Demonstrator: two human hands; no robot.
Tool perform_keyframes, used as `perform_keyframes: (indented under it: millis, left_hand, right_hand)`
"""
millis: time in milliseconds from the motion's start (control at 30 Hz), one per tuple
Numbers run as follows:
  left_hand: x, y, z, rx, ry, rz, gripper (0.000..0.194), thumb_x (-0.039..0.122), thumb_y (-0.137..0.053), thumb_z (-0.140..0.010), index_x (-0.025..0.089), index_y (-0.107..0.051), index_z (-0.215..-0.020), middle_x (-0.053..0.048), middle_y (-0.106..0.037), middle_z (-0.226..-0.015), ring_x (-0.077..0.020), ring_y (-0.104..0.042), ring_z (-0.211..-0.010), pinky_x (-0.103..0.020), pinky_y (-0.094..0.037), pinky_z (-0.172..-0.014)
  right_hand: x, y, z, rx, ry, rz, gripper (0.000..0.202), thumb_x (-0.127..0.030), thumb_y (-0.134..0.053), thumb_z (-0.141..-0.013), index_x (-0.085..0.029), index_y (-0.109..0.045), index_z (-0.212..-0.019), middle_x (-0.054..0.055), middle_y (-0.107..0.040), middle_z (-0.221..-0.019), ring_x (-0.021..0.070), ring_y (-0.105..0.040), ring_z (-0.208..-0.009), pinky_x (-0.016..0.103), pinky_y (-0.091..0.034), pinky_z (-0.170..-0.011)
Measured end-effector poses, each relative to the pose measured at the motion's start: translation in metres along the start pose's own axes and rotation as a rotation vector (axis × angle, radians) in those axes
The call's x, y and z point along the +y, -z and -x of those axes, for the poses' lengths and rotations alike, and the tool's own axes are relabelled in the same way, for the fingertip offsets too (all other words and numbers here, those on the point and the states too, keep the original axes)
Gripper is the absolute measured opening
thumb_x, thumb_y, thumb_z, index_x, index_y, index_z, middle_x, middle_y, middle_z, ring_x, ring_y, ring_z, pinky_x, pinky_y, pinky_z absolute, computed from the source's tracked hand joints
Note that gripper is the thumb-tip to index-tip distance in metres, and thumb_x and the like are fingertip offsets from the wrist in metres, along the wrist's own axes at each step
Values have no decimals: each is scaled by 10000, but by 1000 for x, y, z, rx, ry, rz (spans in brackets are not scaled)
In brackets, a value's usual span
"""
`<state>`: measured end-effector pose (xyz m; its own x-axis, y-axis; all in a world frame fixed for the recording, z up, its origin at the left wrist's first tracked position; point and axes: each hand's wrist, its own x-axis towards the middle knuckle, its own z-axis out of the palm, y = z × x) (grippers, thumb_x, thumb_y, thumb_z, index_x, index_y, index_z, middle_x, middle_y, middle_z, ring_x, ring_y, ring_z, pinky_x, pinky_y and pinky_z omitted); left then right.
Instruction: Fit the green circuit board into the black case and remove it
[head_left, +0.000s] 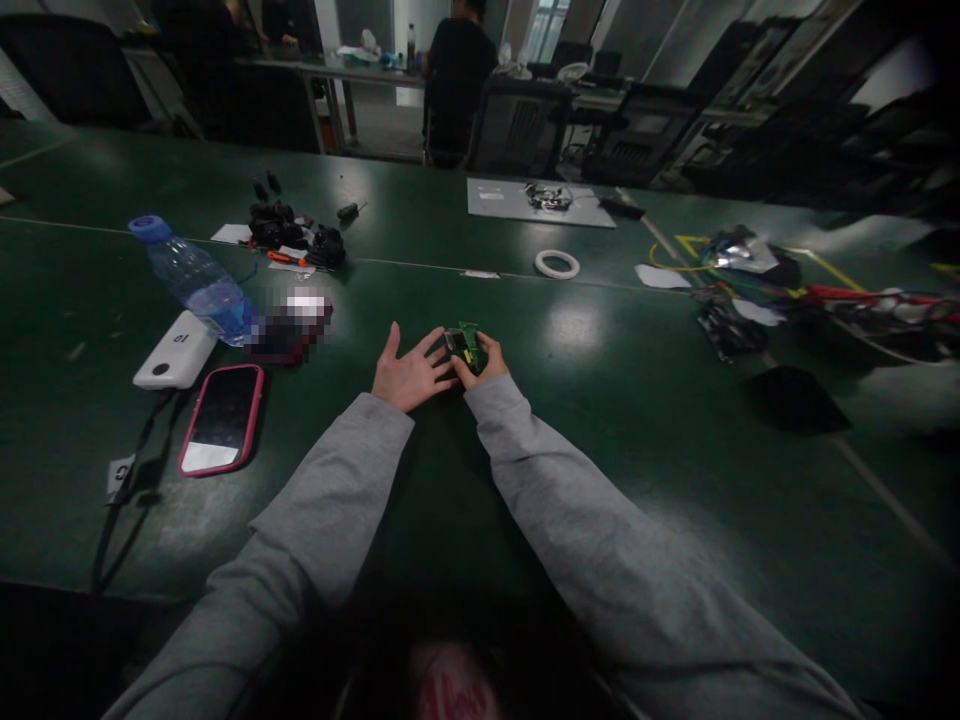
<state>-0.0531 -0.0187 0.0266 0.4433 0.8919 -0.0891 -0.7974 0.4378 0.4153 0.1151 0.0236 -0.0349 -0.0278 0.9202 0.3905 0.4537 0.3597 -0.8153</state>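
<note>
Between the thumb and fingers of my right hand (pixel 486 364) is a small green circuit board (pixel 469 340) with a yellow part and a metallic connector on it. My left hand (pixel 412 372) lies palm up just to its left, fingers spread, with nothing resting on the palm. Its fingertips come close to the board's left edge; whether they touch it I cannot tell. Both hands are over the middle of the green table (pixel 450 480).
To the left are a water bottle (pixel 196 280), a white power bank (pixel 177 352) with a cable, and a pink-cased phone (pixel 223 420). Farther back sit black parts (pixel 285 228), a screwdriver (pixel 349 212) and a tape roll (pixel 556 264). Wires (pixel 847 300) spread at right.
</note>
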Motion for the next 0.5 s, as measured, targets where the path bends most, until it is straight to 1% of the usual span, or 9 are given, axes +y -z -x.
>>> perform_keyframes:
  millis: [100,167,233,333,400,433,500]
  left_hand:
    - [-1,-1,0,-2,6,-9,761,726,-315,-860,220,-422,-1418,-149,-573,-1313,-342,-534,-1218,-538,-396,-996]
    - [-1,0,0,-11,4,-16,744,712,-314,-869,224,-418,-1421,-147,-562,-1331,-340,-533,-1220,-547,-384,-1009]
    - [-1,0,-1,-17,7,-26,724,698,-319,-877,225,-426,-1415,-143,-557,-1344,-340,-529,-1230,-555,-370,-1023]
    - [1,1,-1,-12,19,-46,693,681,-323,-888,233,-439,-1403,-143,-533,-1387,-347,-491,-1284,-583,-332,-1051]
    - [1,0,-1,-8,20,-55,674,669,-325,-894,238,-444,-1399,-142,-508,-1420,-353,-447,-1329,-615,-296,-1068]
    - [1,0,-1,-3,16,-59,664,662,-330,-896,241,-446,-1397,-139,-498,-1433,-353,-426,-1349,-628,-279,-1076]
    - [1,-1,-1,14,1,-68,645,651,-352,-896,247,-455,-1389,-128,-489,-1446,-347,-397,-1373,-637,-259,-1089]
  right_hand:
    - [12,-1,-3,13,-114,-147,708,-472,-706,-728,-177,-451,-1318,123,-594,-1189,236,-608,-1072,462,-486,-1001]
    - [16,-3,-5,15,-130,-196,741,-488,-733,-698,-189,-458,-1318,117,-591,-1196,234,-604,-1080,462,-476,-1010]
    - [18,-3,-5,6,-134,-224,746,-511,-732,-697,-200,-464,-1321,110,-584,-1202,232,-597,-1091,461,-472,-1014]
    - [23,4,-7,6,-153,-280,723,-537,-712,-713,-204,-480,-1312,100,-602,-1146,216,-614,-1030,435,-499,-978]
    - [29,21,-10,45,-165,-293,715,-527,-719,-705,-197,-497,-1300,96,-616,-1105,207,-626,-983,421,-510,-959]
    - [33,35,-11,83,-169,-282,707,-506,-728,-700,-194,-505,-1293,94,-621,-1097,205,-630,-973,420,-510,-956]
    - [42,74,-14,196,-176,-216,673,-423,-747,-701,-187,-519,-1288,99,-629,-1111,202,-636,-977,415,-507,-955]
